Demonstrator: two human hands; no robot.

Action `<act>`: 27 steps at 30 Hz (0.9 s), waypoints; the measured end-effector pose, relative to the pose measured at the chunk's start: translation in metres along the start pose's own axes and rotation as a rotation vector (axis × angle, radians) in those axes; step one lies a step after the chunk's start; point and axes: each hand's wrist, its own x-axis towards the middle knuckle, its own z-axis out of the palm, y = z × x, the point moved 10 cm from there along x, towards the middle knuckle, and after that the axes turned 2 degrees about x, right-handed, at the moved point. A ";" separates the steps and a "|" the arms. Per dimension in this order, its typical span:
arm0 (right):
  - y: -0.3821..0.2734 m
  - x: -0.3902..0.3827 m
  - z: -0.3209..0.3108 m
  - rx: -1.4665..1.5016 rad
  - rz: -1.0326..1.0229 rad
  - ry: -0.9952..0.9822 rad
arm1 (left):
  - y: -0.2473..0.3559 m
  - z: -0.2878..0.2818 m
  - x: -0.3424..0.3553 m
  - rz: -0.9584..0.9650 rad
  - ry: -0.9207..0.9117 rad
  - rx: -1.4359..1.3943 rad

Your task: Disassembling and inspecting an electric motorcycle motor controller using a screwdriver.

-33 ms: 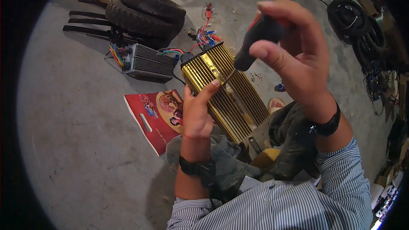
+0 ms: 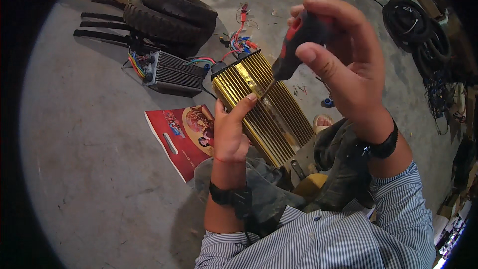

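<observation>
My right hand [image 2: 343, 65] is closed around the black-and-red handle of a screwdriver [image 2: 294, 52]. Its thin shaft slants down to the finned top of a gold metal box [image 2: 284, 114], close to my left thumb. With the thumb on the fins and fingers around the side edge, my left hand [image 2: 231, 127] grips this box. Where the tip meets the box is too small to make out. Bundles of coloured wires [image 2: 242, 42] come out of the far end of the box, which lies tilted in front of my lap.
Left of the gold box sits a smaller grey finned box [image 2: 177, 73] with coloured wires. Black tyres [image 2: 167, 17] lie behind it. A red printed bag [image 2: 179, 142] is flat on the concrete floor [image 2: 109, 169]. Black coiled tubing [image 2: 406, 22] and tangled wires [image 2: 438, 97] lie at the far right.
The screwdriver's handle has turned slightly in my right hand, so more of its red part shows. My right fingers have shifted on it. My left hand and the gold box stay put.
</observation>
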 end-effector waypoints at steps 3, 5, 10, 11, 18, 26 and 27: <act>0.010 0.001 0.002 0.282 0.082 0.020 | -0.001 -0.001 0.002 0.015 -0.017 -0.012; 0.007 0.003 0.001 0.239 0.032 0.007 | -0.002 -0.001 0.003 0.011 -0.022 -0.025; -0.006 0.000 -0.004 -0.222 -0.121 -0.033 | 0.000 0.002 0.000 -0.025 0.003 -0.039; -0.005 -0.001 -0.003 -0.242 -0.115 -0.043 | -0.001 0.001 0.001 -0.012 0.004 -0.024; 0.008 0.001 0.004 0.276 0.034 0.050 | 0.000 0.000 0.002 0.011 -0.011 -0.009; -0.010 0.000 -0.003 -0.307 -0.116 -0.062 | 0.001 0.004 0.001 0.015 -0.013 0.007; -0.007 0.000 -0.003 -0.244 -0.083 -0.062 | 0.001 0.003 0.001 0.016 -0.007 0.012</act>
